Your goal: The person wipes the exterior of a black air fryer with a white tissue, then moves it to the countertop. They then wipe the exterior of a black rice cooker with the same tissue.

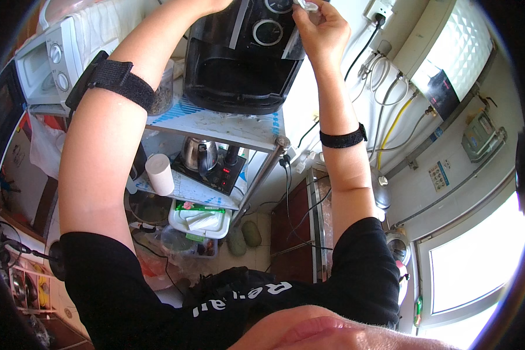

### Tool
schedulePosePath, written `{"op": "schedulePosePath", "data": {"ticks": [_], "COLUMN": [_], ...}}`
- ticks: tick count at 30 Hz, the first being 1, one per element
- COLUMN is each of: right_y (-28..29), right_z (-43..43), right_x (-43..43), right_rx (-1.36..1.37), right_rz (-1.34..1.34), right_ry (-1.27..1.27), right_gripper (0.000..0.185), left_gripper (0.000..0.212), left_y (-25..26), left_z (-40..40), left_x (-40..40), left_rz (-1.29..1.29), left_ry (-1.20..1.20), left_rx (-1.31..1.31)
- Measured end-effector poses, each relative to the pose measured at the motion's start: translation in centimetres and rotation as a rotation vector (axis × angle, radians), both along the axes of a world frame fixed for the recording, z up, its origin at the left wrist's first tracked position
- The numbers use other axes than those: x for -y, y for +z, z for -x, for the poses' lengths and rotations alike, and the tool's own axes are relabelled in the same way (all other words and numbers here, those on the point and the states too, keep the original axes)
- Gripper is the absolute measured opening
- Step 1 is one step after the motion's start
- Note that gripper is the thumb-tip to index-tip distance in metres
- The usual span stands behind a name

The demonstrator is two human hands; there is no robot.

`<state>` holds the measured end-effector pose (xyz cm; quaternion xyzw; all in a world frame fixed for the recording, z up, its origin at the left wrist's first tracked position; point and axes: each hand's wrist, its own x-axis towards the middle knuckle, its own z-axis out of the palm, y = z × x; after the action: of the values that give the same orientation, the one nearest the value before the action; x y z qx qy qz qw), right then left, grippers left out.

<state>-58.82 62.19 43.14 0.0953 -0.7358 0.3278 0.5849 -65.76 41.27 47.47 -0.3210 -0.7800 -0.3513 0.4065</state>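
A black air fryer with two round, silver-rimmed dials stands on the top tier of a metal shelf rack. Beneath the dials, its front shows a dark recess. My right hand is at the fryer's upper right edge, pinching a crumpled white wipe or cloth beside the upper dial. Only the edge of my left hand shows at the top of the picture, left of the fryer; its fingers are cut off from view.
A microwave with its door open stands at left, near a clear jar. Lower down are a steel kettle, a white paper roll and a lidded white box. Cords hang at right below a wall socket.
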Motion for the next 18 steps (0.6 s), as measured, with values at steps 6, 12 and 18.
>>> {"op": "schedulePosePath", "data": {"ticks": [6, 12, 18], "right_y": [0.0, 0.7, 0.7], "right_z": [-0.1, 0.8, 0.7], "right_x": [-0.2, -1.1, -0.3], "right_rx": [-0.067, -0.024, -0.285], "right_rz": [-0.194, -0.006, -0.279], "right_ry": [-0.085, -0.037, -0.045], "right_gripper": [0.019, 0.018, 0.015], "left_gripper": [0.050, 0.049, 0.048], "left_y": [0.0, 0.0, -0.1], "left_z": [0.0, 0.0, 0.1], "left_x": [0.1, 0.1, 0.1], "left_rz": [0.004, 0.002, -0.002], "left_ry": [-0.015, 0.000, -0.018], "left_rx": [-0.011, -0.017, -0.032]}}
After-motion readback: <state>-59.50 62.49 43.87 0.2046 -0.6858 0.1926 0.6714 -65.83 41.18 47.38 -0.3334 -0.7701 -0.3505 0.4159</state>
